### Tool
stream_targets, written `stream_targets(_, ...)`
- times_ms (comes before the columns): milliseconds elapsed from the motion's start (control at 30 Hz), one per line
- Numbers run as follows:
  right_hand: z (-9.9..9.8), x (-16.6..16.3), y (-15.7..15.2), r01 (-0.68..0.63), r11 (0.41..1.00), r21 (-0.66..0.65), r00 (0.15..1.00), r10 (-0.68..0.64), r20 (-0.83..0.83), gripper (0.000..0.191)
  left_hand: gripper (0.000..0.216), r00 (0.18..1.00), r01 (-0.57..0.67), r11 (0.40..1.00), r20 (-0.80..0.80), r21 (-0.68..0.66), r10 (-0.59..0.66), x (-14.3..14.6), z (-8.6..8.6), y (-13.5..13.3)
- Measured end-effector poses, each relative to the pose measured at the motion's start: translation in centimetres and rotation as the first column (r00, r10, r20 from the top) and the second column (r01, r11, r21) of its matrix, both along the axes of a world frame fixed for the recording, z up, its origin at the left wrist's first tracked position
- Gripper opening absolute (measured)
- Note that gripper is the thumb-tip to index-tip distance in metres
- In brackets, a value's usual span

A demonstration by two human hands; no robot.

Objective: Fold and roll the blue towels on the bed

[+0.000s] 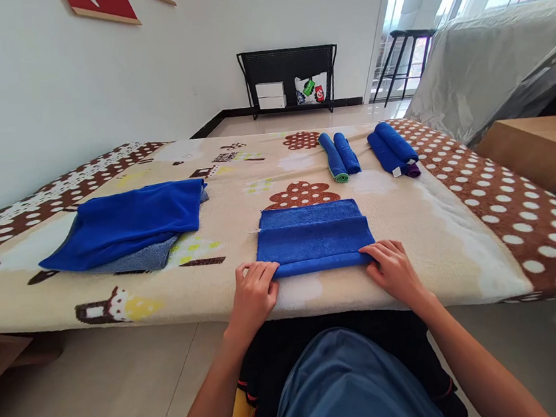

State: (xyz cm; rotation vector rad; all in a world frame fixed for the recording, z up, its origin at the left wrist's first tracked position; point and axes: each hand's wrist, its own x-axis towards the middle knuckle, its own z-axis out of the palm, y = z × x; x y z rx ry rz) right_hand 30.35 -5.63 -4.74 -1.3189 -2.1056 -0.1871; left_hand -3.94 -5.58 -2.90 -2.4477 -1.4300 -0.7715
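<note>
A blue towel (315, 239) lies folded in front of me, its near edge turned over into a narrow roll. At the left end of that roll, my left hand (257, 290) has its fingers closed on the edge. My right hand (390, 268) pinches the right end the same way. Beyond it, two rolled towels (339, 154) rest side by side, one with a green edge. Further right are more rolled blue towels (391, 145), stacked, with a purple end and a white tag showing. Several flat blue towels (133, 221) lie in a loose pile at the left.
Everything lies on a cream patterned blanket (237, 206) with a brown dotted border. A cardboard box (542, 145) stands off the right side, near a plastic-covered object (492, 63). A black rack (289, 66) stands against the far wall, and a stool (407, 46) by the window.
</note>
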Motion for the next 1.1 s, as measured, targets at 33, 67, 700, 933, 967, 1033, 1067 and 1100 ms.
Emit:
stream_targets(33, 0.2, -0.2, 0.1, 0.022, 1.0, -0.014, 0.999, -0.022, 0.024, 0.032, 0.034, 1.0, -0.012, 1.0, 0.006, -0.006, 0.012, 0.2, 0.2, 0.3)
stream_targets(67, 0.5, -0.4, 0.2, 0.043, 0.999, -0.026, 0.998, -0.041, 0.046, 0.033, 0.033, 1.0, -0.02, 1.0, 0.011, -0.013, 0.02, 0.4, 0.3, 0.6)
stream_targets(700, 0.8, -7.4, -0.6, -0.223, 0.975, 0.008, 0.971, 0.222, 0.089, 0.048, 0.037, 0.993, 0.098, 0.994, -0.057, -0.04, -0.1, 8.2, 0.0, 0.1)
stream_targets(933, -0.2, -2.8, -1.1, -0.057, 0.998, 0.019, 0.995, 0.056, 0.084, 0.04, 0.04, 0.99, -0.137, 0.99, 0.003, -0.02, 0.138, 3.7, -0.9, -0.7)
stream_targets(967, -0.3, -2.2, -1.2, -0.037, 0.999, 0.024, 0.996, 0.035, 0.083, 0.04, 0.04, 0.988, -0.154, 0.988, 0.004, -0.01, 0.154, 3.3, -0.8, -0.9)
stream_targets(1033, -0.2, -1.8, -1.4, -0.013, 0.999, 0.036, 0.997, 0.01, 0.078, 0.04, 0.039, 0.988, -0.154, 0.988, 0.007, 0.02, 0.154, 3.2, -0.6, -1.2)
stream_targets(1067, 0.0, -2.0, -1.5, -0.017, 0.999, 0.042, 0.997, 0.014, 0.072, 0.04, 0.039, 0.992, -0.129, 0.991, 0.007, 0.036, 0.128, 3.4, -0.4, -1.3)
stream_targets(1100, 0.2, -2.5, -1.6, -0.036, 0.998, 0.046, 0.997, 0.033, 0.064, 0.039, 0.04, 0.997, -0.078, 0.996, 0.006, 0.046, 0.078, 3.9, -0.3, -1.3)
